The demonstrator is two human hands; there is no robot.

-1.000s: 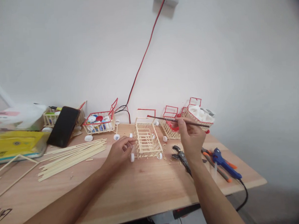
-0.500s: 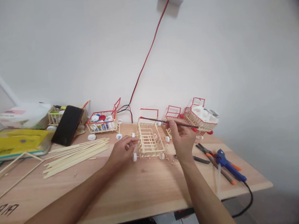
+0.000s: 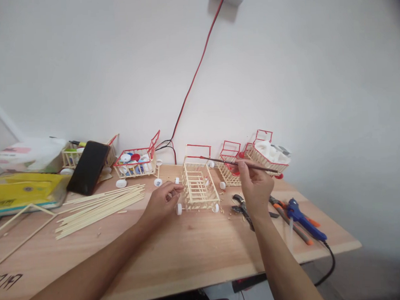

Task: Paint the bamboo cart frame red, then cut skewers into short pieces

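Note:
A small shopping cart [image 3: 218,194] built of thin wooden sticks stands on white wheels in the middle, its raised handle bar red along the top. My left hand [image 3: 165,196] is at its left side, fingers curled and fingertips on the side sticks. In my right hand [image 3: 255,183] a thin dark paintbrush [image 3: 220,161] is pinched, pointing left. The brush's tip is close below the red handle bar; whether it touches any stick I cannot tell.
Finished carts with red trim [image 3: 136,165] line the wall, some filled with bottle caps. Left lie loose sticks [image 3: 103,211], a phone [image 3: 88,168] and a yellow pack [image 3: 26,190]. Right are pliers [image 3: 244,210] and a blue glue gun [image 3: 304,220] with a cord.
My right hand has moved right with the paintbrush, taking its tip from the handle's left end toward the right. My left hand stays by the cart. More of the pliers shows.

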